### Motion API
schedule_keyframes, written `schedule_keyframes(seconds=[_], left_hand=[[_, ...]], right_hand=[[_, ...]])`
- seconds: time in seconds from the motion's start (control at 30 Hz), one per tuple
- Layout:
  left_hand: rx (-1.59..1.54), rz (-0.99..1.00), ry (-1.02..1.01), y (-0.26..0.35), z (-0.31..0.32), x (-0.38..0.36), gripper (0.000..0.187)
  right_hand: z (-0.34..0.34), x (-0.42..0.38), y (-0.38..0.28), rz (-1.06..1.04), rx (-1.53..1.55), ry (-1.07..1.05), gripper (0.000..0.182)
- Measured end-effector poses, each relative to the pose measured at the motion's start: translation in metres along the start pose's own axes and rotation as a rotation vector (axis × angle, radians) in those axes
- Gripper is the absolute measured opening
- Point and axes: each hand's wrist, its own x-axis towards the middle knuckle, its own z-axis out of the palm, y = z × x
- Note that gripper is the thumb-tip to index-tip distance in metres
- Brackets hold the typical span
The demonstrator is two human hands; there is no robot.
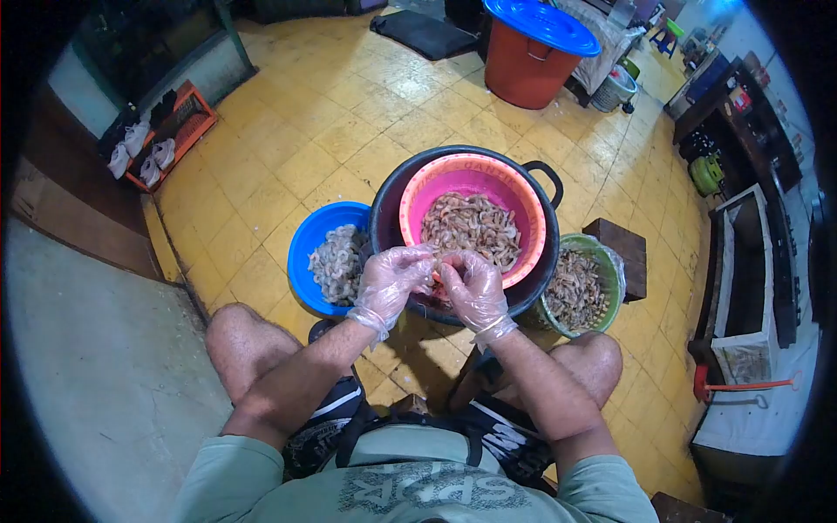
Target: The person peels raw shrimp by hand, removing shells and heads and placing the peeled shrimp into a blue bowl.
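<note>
My left hand and my right hand, both in clear plastic gloves, meet over the near rim of a pink basin. Their fingertips pinch a small shrimp, mostly hidden by the fingers. Brownish shrimp lie heaped in the pink basin, which sits in a larger black tub. To the left, a blue basin holds pale, greyish peeled shrimp. On the right stands a green basket of brownish shrimp shells and heads.
A dark wooden block stands beyond the green basket. Further off are a red bin with a blue lid and an orange shoe rack. A wall runs along the left; yellow tiles cover the floor.
</note>
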Motion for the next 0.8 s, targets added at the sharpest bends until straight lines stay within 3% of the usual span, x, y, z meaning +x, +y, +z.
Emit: schedule_keyframes(seconds=[0.07, 0.13, 0.3, 0.4, 0.57, 0.63, 0.73, 0.8], left_hand=[[-0.032, -0.076, 0.008, -0.001, 0.0, 0.0, 0.029], [-0.195, -0.025, -0.052, -0.005, 0.002, 0.0, 0.034], [-0.236, 0.006, -0.09, -0.006, 0.004, -0.003, 0.041], [-0.193, 0.02, -0.104, -0.009, 0.002, -0.002, 0.04], [-0.137, -0.025, -0.09, -0.006, 0.001, 0.0, 0.04], [-0.173, -0.015, -0.063, -0.008, 0.001, 0.002, 0.041], [-0.178, 0.005, -0.083, -0.009, -0.001, 0.003, 0.042], [-0.117, 0.044, -0.077, -0.013, -0.001, 0.001, 0.04]], right_hand=[[0.001, -0.001, -0.004, -0.125, -0.22, 0.066, 0.005], [0.002, -0.001, -0.014, -0.178, -0.23, 0.084, 0.005], [0.005, 0.002, -0.004, -0.335, -0.255, 0.101, 0.007], [0.005, 0.0, 0.001, -0.26, -0.215, 0.057, 0.009], [0.004, 0.003, 0.021, 0.115, 0.353, 0.078, 0.011], [-0.001, 0.004, 0.012, 0.102, 0.359, 0.102, 0.014], [-0.005, 0.006, 0.003, 0.242, 0.341, -0.001, 0.019], [-0.005, 0.004, 0.002, 0.314, 0.446, -0.151, 0.032]])
